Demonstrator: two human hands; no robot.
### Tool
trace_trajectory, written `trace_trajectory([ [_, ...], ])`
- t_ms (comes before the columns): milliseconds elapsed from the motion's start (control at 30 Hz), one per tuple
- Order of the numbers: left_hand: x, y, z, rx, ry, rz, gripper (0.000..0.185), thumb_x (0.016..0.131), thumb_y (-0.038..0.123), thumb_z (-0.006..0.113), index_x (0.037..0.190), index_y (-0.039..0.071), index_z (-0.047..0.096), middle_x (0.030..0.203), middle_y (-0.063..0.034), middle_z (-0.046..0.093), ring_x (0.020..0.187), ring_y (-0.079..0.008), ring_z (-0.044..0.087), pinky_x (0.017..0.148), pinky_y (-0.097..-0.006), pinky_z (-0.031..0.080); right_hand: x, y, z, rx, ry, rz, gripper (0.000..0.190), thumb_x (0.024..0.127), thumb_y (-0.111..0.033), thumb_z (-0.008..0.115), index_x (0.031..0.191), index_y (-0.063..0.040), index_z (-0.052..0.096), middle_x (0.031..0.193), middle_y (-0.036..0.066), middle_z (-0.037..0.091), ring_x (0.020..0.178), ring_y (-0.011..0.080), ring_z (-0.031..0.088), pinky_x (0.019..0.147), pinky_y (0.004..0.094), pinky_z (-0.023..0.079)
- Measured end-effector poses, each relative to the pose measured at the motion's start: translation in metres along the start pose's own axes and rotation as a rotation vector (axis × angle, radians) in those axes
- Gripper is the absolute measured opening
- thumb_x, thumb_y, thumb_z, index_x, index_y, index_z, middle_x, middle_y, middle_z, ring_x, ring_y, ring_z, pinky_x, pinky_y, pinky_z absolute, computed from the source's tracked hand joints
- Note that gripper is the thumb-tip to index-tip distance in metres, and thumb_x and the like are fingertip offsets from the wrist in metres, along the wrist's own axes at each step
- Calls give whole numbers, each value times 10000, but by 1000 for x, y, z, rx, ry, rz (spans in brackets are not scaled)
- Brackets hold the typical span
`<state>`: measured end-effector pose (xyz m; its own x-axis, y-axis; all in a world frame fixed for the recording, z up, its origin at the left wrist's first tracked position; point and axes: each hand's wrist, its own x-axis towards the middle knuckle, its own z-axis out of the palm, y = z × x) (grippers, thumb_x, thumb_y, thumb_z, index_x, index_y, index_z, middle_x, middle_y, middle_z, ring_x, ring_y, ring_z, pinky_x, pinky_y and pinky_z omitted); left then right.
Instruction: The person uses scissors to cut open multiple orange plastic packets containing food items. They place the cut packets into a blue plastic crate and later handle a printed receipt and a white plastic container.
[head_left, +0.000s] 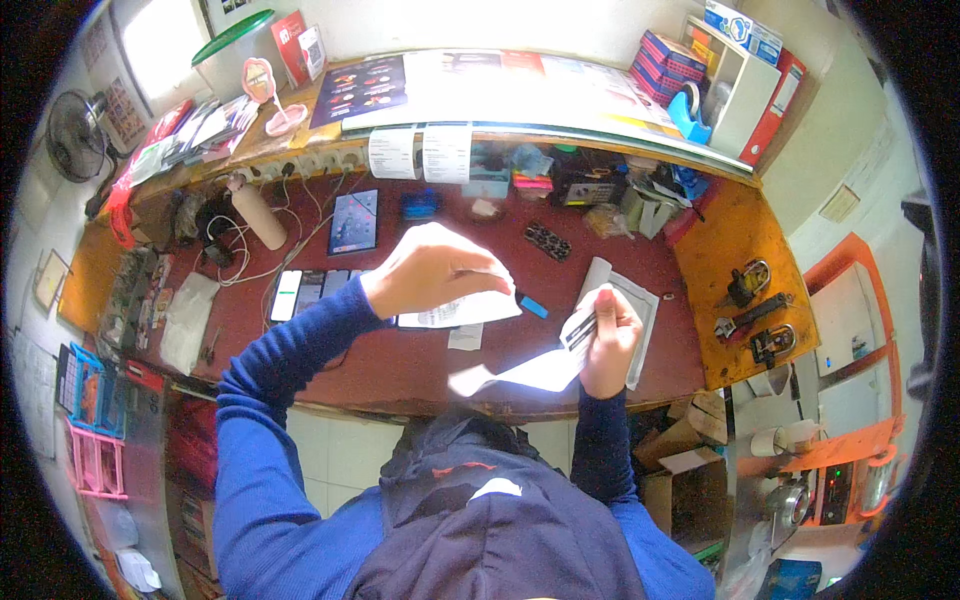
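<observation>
My left hand (442, 271) is raised over the middle of the desk, its fingertips pinched on the edge of a white printed paper slip (469, 311). My right hand (611, 341) grips a long curled white paper strip (544, 369) with dark print near the thumb. The strip's free end bends towards my body and is washed out by bright light. Below the slip, a small printed paper (466, 337) lies on the dark red desk top (360, 379). Beside it rests a small blue object (533, 306). A grey-white flat packet (637, 300) lies partly behind my right hand.
Several phones (287, 295) lie left of centre, near a tablet (352, 222), a beige bottle (257, 214) and loose white cables. Two printed receipts (447, 154) hang from the shelf edge. Padlocks (772, 343) sit on the wooden ledge at right. A dark patterned object (548, 241) lies behind my hands.
</observation>
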<state>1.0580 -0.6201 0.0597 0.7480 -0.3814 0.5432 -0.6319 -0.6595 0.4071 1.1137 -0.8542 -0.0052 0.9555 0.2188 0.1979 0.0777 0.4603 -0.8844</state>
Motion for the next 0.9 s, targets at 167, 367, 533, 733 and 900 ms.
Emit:
trace_trajectory([
  [167,-34,12,67,-190,-555,-434,938,730,584,734,1426,45,411,1195,-159,632,1045,-248,622,887,-368,508,13,7,0,65,194,-196,338,1013,-285,510,804,-34,598,669,-4,553,576,62,514,495,226,394],
  [367,-90,33,166,-196,-338,-544,944,816,625,621,1517,133,225,1011,-233,636,934,-366,642,767,-449,521,23,27,-27,140,368,-108,424,1027,-382,426,759,-71,532,605,40,477,511,117,459,464,268,358],
  [533,-92,35,210,-263,97,-790,367,971,353,497,935,14,633,771,-248,636,771,-434,642,666,-504,507,7,79,-18,131,179,65,402,1018,-383,457,717,-116,444,634,-4,435,543,76,405,506,234,328],
  [733,-169,9,140,-500,526,-650,224,804,-4,469,959,-57,622,825,-200,676,783,-373,667,719,-418,533,-33,119,45,-377,-461,-66,365,902,-341,658,1053,-45,508,892,-1,495,870,112,505,801,258,429],
  [900,-275,29,79,-276,539,-874,335,800,93,548,1120,-6,569,983,-241,652,887,-410,639,778,-478,511,-84,174,150,-141,-1106,532,559,908,-242,623,1387,-54,405,1260,118,578,1114,205,564,978,339,443],
])
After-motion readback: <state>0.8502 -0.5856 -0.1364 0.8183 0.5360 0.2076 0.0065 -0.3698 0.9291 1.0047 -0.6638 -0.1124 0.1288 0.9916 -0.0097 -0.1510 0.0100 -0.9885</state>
